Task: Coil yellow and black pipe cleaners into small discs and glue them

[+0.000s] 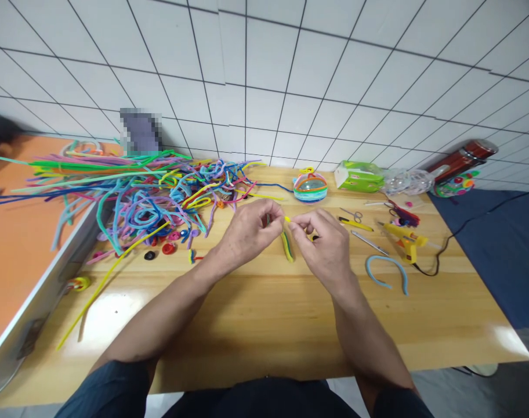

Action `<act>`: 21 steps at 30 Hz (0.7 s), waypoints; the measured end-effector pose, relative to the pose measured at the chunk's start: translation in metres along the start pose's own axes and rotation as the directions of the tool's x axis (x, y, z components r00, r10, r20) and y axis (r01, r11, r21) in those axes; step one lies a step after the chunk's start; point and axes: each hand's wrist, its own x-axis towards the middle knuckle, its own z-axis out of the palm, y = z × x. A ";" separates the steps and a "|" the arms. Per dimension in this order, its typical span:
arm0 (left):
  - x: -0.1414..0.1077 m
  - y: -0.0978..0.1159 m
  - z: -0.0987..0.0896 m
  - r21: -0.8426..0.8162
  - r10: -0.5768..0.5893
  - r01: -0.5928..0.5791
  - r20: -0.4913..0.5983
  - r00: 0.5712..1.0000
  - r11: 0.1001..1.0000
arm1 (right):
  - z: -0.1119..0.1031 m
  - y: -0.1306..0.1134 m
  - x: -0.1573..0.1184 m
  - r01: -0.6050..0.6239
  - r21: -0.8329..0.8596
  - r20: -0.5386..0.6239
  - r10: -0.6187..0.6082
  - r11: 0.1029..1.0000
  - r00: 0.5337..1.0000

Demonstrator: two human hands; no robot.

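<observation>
My left hand [256, 229] and my right hand [323, 238] meet near the middle of the table, fingertips pinched on a short yellow pipe cleaner piece [287, 219] between them. Just below the fingertips hangs or lies a yellow and green strip [287, 248]; whether it joins the yellow piece I cannot tell. Behind the hands sits a round, striped, multicoloured pipe cleaner object [310, 187] with a yellow loop on top.
Many pipe cleaners [147, 203] heap at the left, and a long yellow one [112, 270] reaches toward the front. At right are a yellow glue gun [404, 241], small scissors [355, 216], a blue curved piece [386, 259], a green packet [360, 177] and a red flask [464, 157].
</observation>
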 end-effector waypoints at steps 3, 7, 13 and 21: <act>0.000 -0.002 0.011 -0.298 -0.139 0.126 -0.025 0.990 0.946 | 0.006 -0.001 0.001 -0.087 0.121 -0.045 0.093 0.989 0.995; 0.001 -0.006 0.025 -0.638 -0.316 0.262 0.031 0.948 0.724 | 0.012 -0.002 0.001 -0.167 0.224 -0.066 0.186 0.960 0.980; 0.008 -0.016 0.006 -0.413 -0.139 0.159 0.079 0.987 0.897 | 0.003 0.010 0.005 -0.120 0.165 0.025 0.117 0.979 0.993; 0.006 -0.020 -0.011 0.254 0.222 -0.266 0.189 0.957 0.930 | -0.001 0.012 0.002 0.051 -0.075 0.216 -0.034 0.996 0.976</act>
